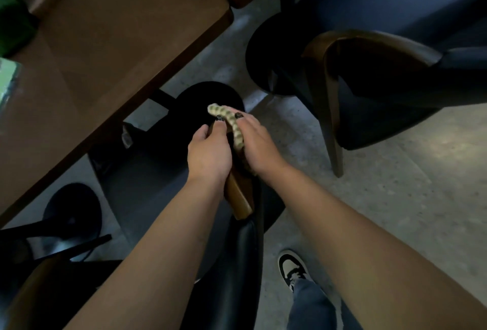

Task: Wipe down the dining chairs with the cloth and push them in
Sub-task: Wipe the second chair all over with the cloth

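Your left hand [208, 153] sits at the centre of the view, fingers curled over the top of the wooden arm [238, 195] of the near chair [232, 263], gripping it. Your right hand [257, 142] lies just beside it at 3 o'clock, fingers fairly straight and pressed down on the cloth [232, 121]. The cloth is a pale, speckled strip draped along the arm's top, running from between your hands toward 11 o'clock, where its end curls past your fingertips. Whether your right thumb hooks under the arm cannot be told.

The near chair has a dark padded back running toward 6 o'clock and a dark seat at 9 o'clock of your hands, partly under the table [113, 39]. The table fills the view from 9 to 12 o'clock, its brown edge running diagonally.

A second chair [369, 79] stands at 2 o'clock, well apart from the table edge, with a curved wooden arm and dark upholstery. A round black base [73, 211] sits on the floor at 8 o'clock. Your shoe [292, 269] is at 5 o'clock on the grey floor [395, 184].
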